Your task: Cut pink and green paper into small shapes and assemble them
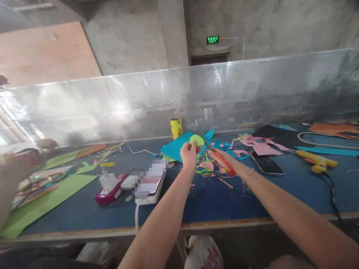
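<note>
Two bare forearms (164, 213) over the table edge (232, 223); left hand (188, 155) pinching a round green paper piece (197, 140), right hand (227, 155) gripping red-handled scissors (223, 159), blades beside its rim. Best trimmed, seemingly, by turning the piece through short snips. Outward: scraps (206, 165) crowding beneath, dark phone (267, 164) rightward, blue tabletop (214, 205) bare between the forearms.

Green rectangular exit sign (212, 40), far concrete wall (134, 41); perforated silvery metal screen (120, 101), far side; yellow cylindrical container (176, 129), far; magenta power block (106, 197), left; yellow glue gun (316, 160), right.
</note>
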A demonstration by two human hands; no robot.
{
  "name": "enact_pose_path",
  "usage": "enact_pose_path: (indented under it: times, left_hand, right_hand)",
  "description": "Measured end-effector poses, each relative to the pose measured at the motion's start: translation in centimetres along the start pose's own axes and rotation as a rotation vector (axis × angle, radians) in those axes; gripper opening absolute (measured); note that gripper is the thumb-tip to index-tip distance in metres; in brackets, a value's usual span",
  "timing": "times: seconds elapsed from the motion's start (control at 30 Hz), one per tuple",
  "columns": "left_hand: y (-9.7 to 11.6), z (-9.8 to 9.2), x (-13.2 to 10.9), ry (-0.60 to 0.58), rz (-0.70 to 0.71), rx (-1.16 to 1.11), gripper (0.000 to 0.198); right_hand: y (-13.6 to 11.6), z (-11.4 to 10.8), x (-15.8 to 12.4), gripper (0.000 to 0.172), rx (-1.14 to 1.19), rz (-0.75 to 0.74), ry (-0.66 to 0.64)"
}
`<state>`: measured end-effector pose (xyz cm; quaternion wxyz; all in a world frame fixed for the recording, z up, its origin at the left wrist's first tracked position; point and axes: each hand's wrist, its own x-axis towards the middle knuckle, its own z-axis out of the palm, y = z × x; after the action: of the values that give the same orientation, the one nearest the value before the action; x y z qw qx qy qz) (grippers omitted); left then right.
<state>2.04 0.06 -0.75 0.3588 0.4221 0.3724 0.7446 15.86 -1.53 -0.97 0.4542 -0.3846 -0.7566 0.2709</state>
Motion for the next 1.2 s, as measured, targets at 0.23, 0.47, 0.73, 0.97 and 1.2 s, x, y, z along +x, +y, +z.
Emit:
enact_pose_path:
  times: [0.23,0.47,0.73,0.97,1.2]
  left_hand:
    - [0.1,0.4,-0.3,-0.012,-0.032,-0.056,0.012]
    - [0.3,0.7,-0.5,-0.025,-0.060,-0.085,0.011]
    - [0.4,0.7,-0.6,-0.066,-0.111,-0.085,0.019]
    - [0.5,0.5,-0.6,-0.002,-0.140,0.002,0.025]
    - [0.7,0.7,-0.9,-0.037,-0.145,-0.010,0.024]
  right_hand:
    - [-2.8,-0.5,-0.8,0.032,0.013,0.268,-0.143]
    - [-1.5,-0.3,-0.6,0.035,0.050,0.192,-0.146]
    - [-2.3,-0.3,-0.5,0.034,0.266,0.305,-0.168]
    - [-2.7,-0.2,-0.6,0.035,0.259,0.295,-0.167]
    - [-2.4,-0.1,-0.6,0.036,0.281,0.296,-0.185]
